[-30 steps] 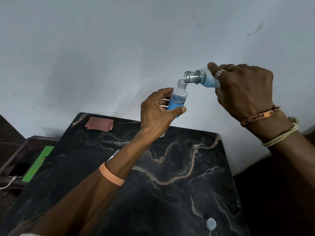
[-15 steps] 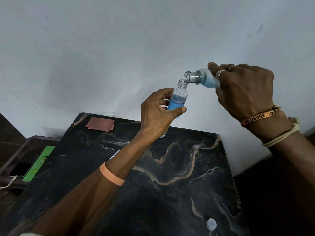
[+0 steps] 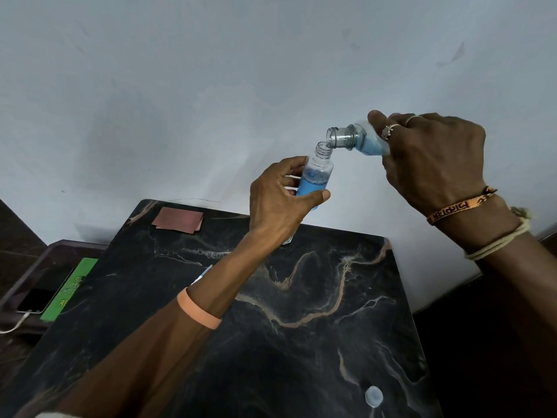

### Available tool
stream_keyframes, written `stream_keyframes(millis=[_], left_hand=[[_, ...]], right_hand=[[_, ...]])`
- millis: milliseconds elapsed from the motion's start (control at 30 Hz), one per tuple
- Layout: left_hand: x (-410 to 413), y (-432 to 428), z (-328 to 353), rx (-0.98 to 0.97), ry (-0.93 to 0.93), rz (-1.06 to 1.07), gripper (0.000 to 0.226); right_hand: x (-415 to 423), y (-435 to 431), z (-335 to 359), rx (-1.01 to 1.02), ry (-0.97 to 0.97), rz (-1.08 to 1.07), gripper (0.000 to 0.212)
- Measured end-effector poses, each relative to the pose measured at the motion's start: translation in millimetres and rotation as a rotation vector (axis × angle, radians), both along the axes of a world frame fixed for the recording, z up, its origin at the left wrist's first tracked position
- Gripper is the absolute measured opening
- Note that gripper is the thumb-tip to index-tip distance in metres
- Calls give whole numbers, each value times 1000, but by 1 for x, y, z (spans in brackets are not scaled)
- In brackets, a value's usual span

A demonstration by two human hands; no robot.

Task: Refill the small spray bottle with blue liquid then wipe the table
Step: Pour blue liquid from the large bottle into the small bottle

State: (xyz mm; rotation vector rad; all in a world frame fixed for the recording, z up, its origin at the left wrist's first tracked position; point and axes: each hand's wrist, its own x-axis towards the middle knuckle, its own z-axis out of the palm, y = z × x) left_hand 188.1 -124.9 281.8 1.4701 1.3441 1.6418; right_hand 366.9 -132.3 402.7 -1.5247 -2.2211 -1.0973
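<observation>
I see left hand (image 3: 280, 200) wrapped round the small spray bottle (image 3: 316, 179) — upright, uncapped, part full of blue, above the table's (image 3: 301, 342) far edge. Right hand (image 3: 431, 164) grips a larger bottle (image 3: 352, 140) tipped sideways — mouth just beside the small neck.

The black marbled table (image 3: 301, 357) carries a brown cloth (image 3: 177, 220) far-left and a pale cap (image 3: 373, 396) near-right.
</observation>
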Motion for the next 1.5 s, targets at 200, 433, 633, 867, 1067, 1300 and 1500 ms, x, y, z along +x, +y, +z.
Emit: stream_keyframes(millis=[200, 433, 633, 867, 1067, 1300, 1500], left_hand=[[-1, -1, 1, -2, -2, 3, 58], [-1, -4, 1, -10, -1, 4, 59], [-1, -4, 1, -10, 8, 4, 59], [1, -5, 0, -16, 4, 5, 59], [1, -5, -1, -13, 19, 4, 59], [0, -4, -2, -18, 21, 10, 59], [-2, -5, -3, -21, 5, 9, 58]], right_hand=[[-2, -2, 1, 17, 8, 7, 39], [-2, -3, 1, 11, 3, 9, 42], [-1, -3, 1, -20, -3, 2, 47], [-1, -5, 1, -16, -21, -8, 44], [-2, -5, 2, -11, -39, -12, 44], [-5, -6, 2, -9, -49, -8, 42], [-5, -5, 1, -15, -33, -3, 44]])
